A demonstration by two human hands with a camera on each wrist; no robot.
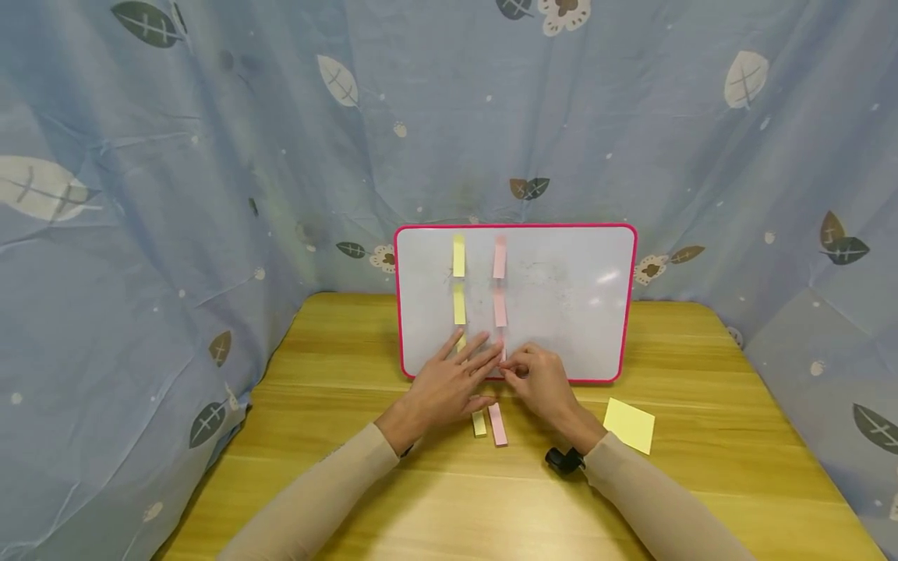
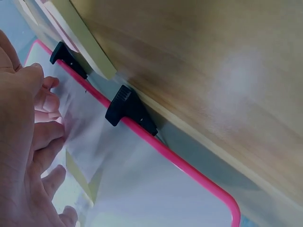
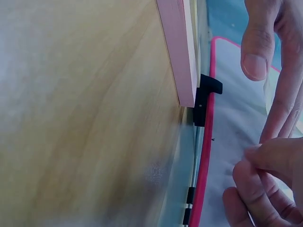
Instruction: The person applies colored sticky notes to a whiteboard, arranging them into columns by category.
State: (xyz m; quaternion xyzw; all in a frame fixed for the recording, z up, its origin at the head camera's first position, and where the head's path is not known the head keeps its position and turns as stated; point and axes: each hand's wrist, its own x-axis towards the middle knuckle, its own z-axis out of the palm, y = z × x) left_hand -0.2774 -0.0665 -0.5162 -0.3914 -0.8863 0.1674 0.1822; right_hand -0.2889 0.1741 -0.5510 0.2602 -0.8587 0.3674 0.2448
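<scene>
A whiteboard point(image 1: 561, 312) with a pink frame stands propped upright at the back of the table. Yellow sticky strips point(image 1: 459, 304) run down it in one column, pink sticky strips point(image 1: 500, 306) in another. My left hand point(image 1: 449, 388) lies spread against the board's lower part, partly covering the lowest yellow strip point(image 1: 461, 343). Beside its fingertips, my right hand point(image 1: 546, 386) pinches the lowest pink strip point(image 1: 503, 352) near its bottom end; the fingers hide most of this strip. Below the hands lie a yellow strip pad point(image 1: 479, 424) and a pink strip pad point(image 1: 498, 427).
A square yellow sticky note pad point(image 1: 629, 425) lies on the wooden table point(image 1: 337, 351) near the right forearm. Black clips point(image 2: 125, 109) grip the board's lower edge. A patterned blue curtain point(image 1: 449, 117) surrounds the table at the back and sides.
</scene>
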